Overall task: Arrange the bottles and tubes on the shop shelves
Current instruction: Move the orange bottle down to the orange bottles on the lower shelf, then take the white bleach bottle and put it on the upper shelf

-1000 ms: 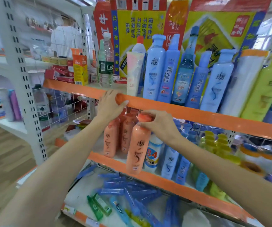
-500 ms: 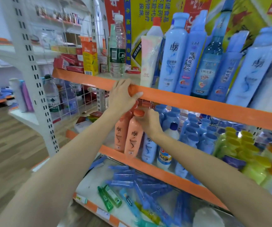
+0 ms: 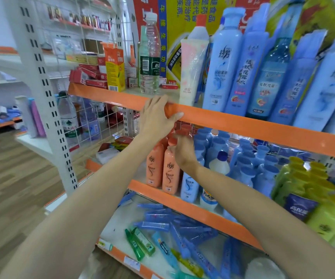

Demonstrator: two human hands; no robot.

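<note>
Orange edge strips front each shelf of the white rack, and the upper strip [image 3: 243, 125] runs across just above the 2 hands. On the top shelf a clear water bottle [image 3: 150, 57] stands left of a pale tube [image 3: 191, 67] and a row of tall blue bottles [image 3: 223, 61]. On the middle shelf, 2 orange bottles [image 3: 163, 170] show in front at the left end, with more orange caps behind them; blue-capped bottles [image 3: 243, 168] crowd just beside them on the right, and yellow-green bottles [image 3: 311, 190] stand further right. The lowest shelf holds a loose heap of blue tubes [image 3: 174, 222] and green tubes [image 3: 140, 244]. The left hand [image 3: 156, 119] rests on the upper strip, fingers laid over its top and thumb spread along its face. The right hand [image 3: 184, 150] reaches under that strip with fingers curled about the orange cap [image 3: 184, 130] of a bottle in the back row; how firmly it grips cannot be told. Room there is tight: strip above, blue bottles touching on the right, open shelf only at the left end.
</note>
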